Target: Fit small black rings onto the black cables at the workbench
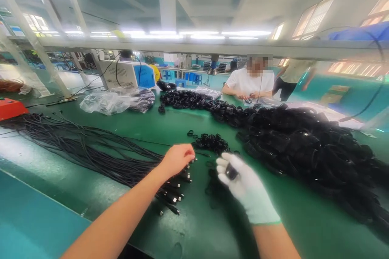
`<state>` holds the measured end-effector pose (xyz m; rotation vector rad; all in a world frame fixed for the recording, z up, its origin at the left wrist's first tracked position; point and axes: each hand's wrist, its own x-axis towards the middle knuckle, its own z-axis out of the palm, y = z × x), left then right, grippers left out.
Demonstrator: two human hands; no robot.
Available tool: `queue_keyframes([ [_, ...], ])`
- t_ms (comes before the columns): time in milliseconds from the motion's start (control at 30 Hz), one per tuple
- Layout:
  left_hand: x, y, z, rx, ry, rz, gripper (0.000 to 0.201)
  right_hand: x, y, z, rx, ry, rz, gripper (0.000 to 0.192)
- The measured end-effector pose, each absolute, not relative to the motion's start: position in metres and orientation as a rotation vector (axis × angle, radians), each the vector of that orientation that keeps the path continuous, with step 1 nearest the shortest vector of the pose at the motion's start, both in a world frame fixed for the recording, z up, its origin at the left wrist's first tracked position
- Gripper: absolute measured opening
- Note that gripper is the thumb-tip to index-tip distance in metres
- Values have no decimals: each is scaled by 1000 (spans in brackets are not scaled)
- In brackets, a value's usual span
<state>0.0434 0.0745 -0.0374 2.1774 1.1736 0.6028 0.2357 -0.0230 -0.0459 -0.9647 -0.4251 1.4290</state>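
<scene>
My left hand (178,158), bare and closed with the fingers curled, is over the connector ends of a long bundle of black cables (100,149). Whatever it pinches is hidden from me. One cable tip (206,155) shows just past the fingers. To the right, my right hand (243,186) wears a white knitted glove. Its fingers bend around a small shiny black piece (231,171), whose kind I cannot make out. A small heap of black rings (212,142) lies beyond both hands. Blurred dark loops (211,186) show on the green table (200,218) beside the glove.
A large pile of coiled black cables (304,141) fills the table's right side. Clear plastic bags (111,101) lie at the back left, near a white-and-blue machine (127,75). A red object (12,108) stands far left. Across the table sits a person in a white shirt (251,83).
</scene>
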Motion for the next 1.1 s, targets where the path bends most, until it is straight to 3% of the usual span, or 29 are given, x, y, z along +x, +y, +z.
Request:
queue_keyframes([
  [100, 70, 84, -53, 2210, 1139, 540, 6, 247, -21, -43, -997, -385, 1309, 46],
  [267, 97, 88, -75, 2116, 1046, 505, 10, 237, -25, -47, -939, -492, 1426, 51],
  [400, 88, 79, -65, 1909, 978, 554, 7, 227, -22, -49, -1028, -521, 1349, 54],
  [600, 73, 30, -47, 1506, 858, 606, 20, 208, -15, -59, -1067, -691, 1237, 63],
  [700, 73, 12, -52, 1399, 893, 679, 21, 195, -18, -63, -1032, -717, 1258, 58],
  [800, 69, 5, -60, 1386, 951, 746, 24, 188, -25, -64, -985, -679, 1331, 49],
  [900, 61, -1, -58, 1349, 932, 829, 27, 190, -33, -67, -684, -606, 1626, 47],
  [1000, 49, -10, -45, 1079, 690, 892, 26, 196, -39, -68, -276, -654, 1924, 43],
  [1100, 35, -13, -32, 1004, 455, 777, 25, 198, -43, -61, -203, -784, 1968, 41],
])
